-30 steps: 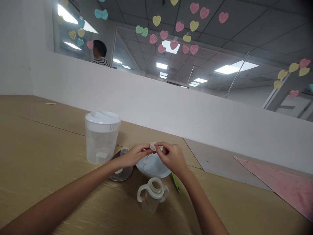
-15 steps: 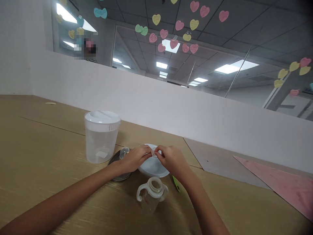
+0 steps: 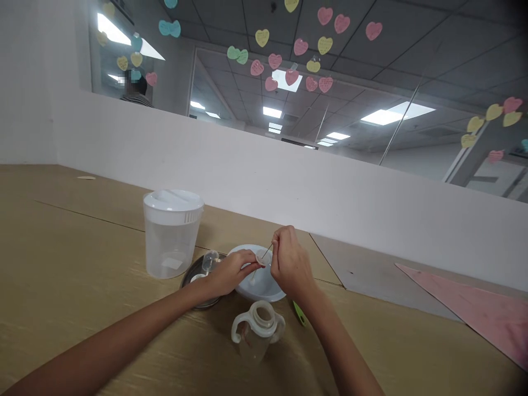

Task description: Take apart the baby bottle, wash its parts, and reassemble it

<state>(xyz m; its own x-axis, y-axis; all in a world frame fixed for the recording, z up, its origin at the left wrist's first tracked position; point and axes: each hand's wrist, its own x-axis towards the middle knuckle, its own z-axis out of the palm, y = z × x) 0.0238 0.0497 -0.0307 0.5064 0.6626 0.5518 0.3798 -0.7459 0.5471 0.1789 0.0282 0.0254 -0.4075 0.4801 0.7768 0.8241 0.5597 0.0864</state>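
Note:
My left hand [image 3: 231, 270] pinches a small clear bottle nipple [image 3: 262, 257] over a pale blue bowl [image 3: 270, 291]. My right hand [image 3: 291, 261], closed beside it, grips a thin dark wire-like stick [image 3: 268, 250] that slants down into the nipple. Below the nipple a pale thin tip [image 3: 253, 276] shows; whether it belongs to the stick I cannot tell. In front of the bowl stands an uncapped baby bottle [image 3: 256, 335] with two white handles. A clear dome cap [image 3: 210, 260] lies on a dark round tray [image 3: 187, 278], partly behind my left hand.
A clear bucket [image 3: 171, 242] with a white lid stands left of the tray. A green handle-like object [image 3: 300, 313] lies by my right wrist. A pink sheet [image 3: 470, 308] covers the right. Behind runs a white wall [image 3: 247, 165]; a person [image 3: 138, 93] appears in the glass above.
My right hand has drawn up and slightly right from the nipple, and the thin stick now shows between them. My left hand still holds the nipple. The person in the glass has shifted left.

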